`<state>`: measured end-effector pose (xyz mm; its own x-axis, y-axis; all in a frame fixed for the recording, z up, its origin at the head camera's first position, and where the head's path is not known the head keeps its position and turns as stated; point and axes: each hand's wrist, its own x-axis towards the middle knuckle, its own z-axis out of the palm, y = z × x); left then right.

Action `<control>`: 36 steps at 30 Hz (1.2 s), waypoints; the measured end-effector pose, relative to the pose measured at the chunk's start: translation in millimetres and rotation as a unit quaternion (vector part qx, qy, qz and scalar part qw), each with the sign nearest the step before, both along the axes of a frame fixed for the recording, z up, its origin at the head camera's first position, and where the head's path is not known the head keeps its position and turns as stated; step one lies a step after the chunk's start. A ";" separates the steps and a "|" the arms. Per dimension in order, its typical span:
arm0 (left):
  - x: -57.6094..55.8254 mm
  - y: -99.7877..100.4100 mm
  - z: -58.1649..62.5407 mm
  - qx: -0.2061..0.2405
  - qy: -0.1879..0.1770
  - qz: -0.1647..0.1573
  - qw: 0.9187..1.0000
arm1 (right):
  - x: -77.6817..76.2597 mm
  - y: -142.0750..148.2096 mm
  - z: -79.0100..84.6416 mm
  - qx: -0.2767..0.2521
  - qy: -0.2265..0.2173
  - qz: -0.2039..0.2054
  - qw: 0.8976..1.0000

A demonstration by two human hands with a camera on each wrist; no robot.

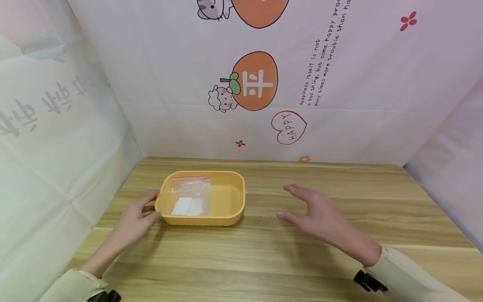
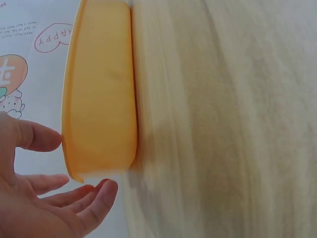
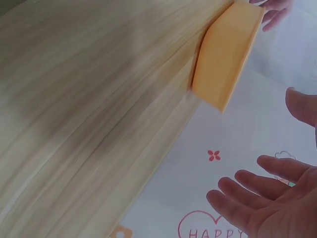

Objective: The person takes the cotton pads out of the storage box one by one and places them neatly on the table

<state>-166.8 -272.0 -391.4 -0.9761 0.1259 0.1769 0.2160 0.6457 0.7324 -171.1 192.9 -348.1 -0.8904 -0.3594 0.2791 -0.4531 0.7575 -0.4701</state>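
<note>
Nearest are the pale sleeves, each with a black fitting at the cuff and cut off by the lower edge of the head view. Past them the right hand hangs over the table, thumb and fingers well apart and holding nothing. The left hand is at the left end of the bin, thumb and fingers apart, fingertips at the rim; the left wrist view shows the thumb against the edge, but whether any finger bears weight I cannot tell. The yellow bin stands upright on the table, left of the middle. It looks like thin, stiff plastic, probably light and apt to slide if pushed (the smooth walls may be a little slick), so the rim at the two short ends seems the best hold. Inside, toward its left, lies a clear zip bag, likely limp and slippery, easiest to pinch by the red-lined top. What it holds is hard to make out: a white patch and something paler beside it. Both wrist views show only the bin's outer side, hiding the bag. Farthest is the printed cloth, its upper prints cut off.
</note>
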 end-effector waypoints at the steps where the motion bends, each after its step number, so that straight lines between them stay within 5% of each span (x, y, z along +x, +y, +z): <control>1: -0.1 -0.6 -0.6 0.005 -0.007 -0.002 1.000 | -0.4 -1.8 -0.2 -0.004 -0.003 0.003 1.000; 10: -0.3 -2.0 -4.0 0.050 -0.052 0.004 0.997 | -6.9 -17.4 -4.4 -0.024 -0.012 0.022 0.999; 36: 1.8 14.3 -2.7 0.098 -0.060 -0.001 0.993 | -16.1 -48.6 0.6 -0.052 -0.055 0.048 0.996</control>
